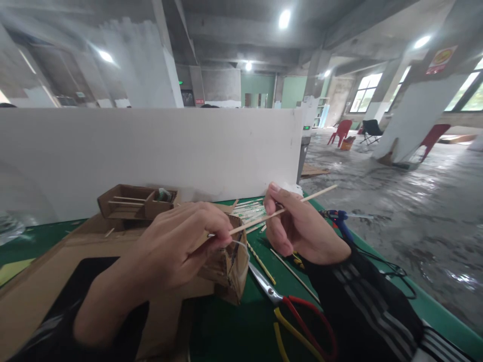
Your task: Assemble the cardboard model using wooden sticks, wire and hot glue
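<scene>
My left hand [181, 244] is closed, pinching the near end of a thin wooden stick [317, 194] and pressing against a small cardboard piece [230, 269] that it also holds. My right hand [298, 229] is closed round the middle of the same stick, whose far end juts up to the right. Both hands hover over the green table [234, 332]. Dark sleeves cover both forearms.
Red-handled scissors [294, 306] lie under my right wrist. More sticks [249, 211] lie behind my hands. An open cardboard tray [132, 201] sits on a flat cardboard sheet [75, 251] at left. A white partition [151, 151] backs the table. A blue tool [339, 218] lies at right.
</scene>
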Demonstrator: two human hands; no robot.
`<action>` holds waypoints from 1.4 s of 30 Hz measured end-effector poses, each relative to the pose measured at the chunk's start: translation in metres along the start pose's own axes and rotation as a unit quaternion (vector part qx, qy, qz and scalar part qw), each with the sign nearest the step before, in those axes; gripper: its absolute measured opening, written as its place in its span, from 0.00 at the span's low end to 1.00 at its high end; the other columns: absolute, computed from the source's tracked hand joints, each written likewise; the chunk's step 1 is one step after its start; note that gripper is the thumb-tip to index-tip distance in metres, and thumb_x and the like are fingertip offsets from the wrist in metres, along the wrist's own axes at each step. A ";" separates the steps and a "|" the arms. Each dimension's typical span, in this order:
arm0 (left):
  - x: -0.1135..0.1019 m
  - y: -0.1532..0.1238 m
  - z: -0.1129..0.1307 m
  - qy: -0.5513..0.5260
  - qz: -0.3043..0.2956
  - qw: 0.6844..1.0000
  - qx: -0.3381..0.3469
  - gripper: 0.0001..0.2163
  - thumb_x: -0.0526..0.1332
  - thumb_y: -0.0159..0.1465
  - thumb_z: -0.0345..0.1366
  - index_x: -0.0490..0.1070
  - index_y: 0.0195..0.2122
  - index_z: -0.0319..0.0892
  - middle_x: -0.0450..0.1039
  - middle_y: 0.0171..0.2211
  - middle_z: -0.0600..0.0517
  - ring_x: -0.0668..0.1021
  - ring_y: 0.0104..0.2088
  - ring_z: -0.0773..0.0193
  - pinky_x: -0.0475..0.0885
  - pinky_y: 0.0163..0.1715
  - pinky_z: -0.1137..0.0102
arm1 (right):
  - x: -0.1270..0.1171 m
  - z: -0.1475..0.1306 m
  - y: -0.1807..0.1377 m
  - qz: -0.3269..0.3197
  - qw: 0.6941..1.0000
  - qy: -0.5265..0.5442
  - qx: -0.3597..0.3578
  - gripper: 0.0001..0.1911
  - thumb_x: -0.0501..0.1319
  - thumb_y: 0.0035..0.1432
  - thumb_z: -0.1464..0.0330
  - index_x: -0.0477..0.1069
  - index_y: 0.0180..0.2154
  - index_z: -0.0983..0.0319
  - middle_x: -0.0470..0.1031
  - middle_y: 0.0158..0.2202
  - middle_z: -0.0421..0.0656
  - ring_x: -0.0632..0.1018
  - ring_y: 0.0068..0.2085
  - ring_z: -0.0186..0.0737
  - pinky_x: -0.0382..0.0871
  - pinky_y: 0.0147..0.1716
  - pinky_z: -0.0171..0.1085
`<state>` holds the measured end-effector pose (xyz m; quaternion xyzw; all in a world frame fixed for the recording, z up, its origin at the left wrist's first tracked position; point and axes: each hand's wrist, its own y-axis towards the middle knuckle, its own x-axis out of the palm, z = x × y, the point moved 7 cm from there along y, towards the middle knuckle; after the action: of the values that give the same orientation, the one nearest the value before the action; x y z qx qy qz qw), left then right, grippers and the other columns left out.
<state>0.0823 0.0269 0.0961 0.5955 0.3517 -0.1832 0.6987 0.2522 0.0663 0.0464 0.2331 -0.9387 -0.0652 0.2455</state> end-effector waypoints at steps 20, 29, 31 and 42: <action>-0.004 0.000 0.000 -0.025 0.040 0.999 0.006 0.15 0.64 0.68 0.21 0.71 0.52 0.44 0.77 0.38 0.53 0.80 0.35 0.67 0.76 0.34 0.71 | 0.001 -0.003 0.000 0.012 0.999 -0.031 -0.025 0.24 0.63 0.69 0.51 0.75 0.27 0.60 0.74 0.13 0.33 0.72 0.11 0.28 0.66 0.12 0.24; -0.005 0.001 0.000 -0.006 0.039 0.999 -0.014 0.13 0.64 0.68 0.24 0.70 0.50 0.45 0.78 0.38 0.54 0.80 0.34 0.68 0.76 0.35 0.73 | 0.002 -0.006 0.000 0.016 0.998 -0.050 -0.041 0.24 0.66 0.66 0.50 0.75 0.26 0.60 0.75 0.13 0.33 0.72 0.12 0.28 0.68 0.13 0.24; -0.006 0.002 0.000 -0.003 0.038 0.999 -0.011 0.12 0.64 0.68 0.24 0.70 0.49 0.44 0.78 0.37 0.55 0.79 0.33 0.69 0.76 0.34 0.74 | 0.002 -0.006 -0.001 0.012 0.998 -0.051 -0.044 0.24 0.67 0.66 0.50 0.75 0.26 0.60 0.75 0.13 0.33 0.73 0.12 0.28 0.68 0.13 0.24; -0.005 0.000 -0.002 -0.030 0.034 0.999 -0.011 0.15 0.63 0.66 0.22 0.70 0.51 0.46 0.77 0.36 0.53 0.79 0.32 0.66 0.77 0.32 0.70 | 0.002 -0.005 -0.001 0.010 0.997 -0.060 -0.043 0.23 0.64 0.68 0.51 0.76 0.27 0.60 0.75 0.14 0.34 0.73 0.13 0.28 0.66 0.13 0.24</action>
<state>0.0787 0.0278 0.0994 0.5934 0.3121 -0.1737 0.7213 0.2534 0.0643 0.0516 0.2089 -0.9502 -0.1170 0.1993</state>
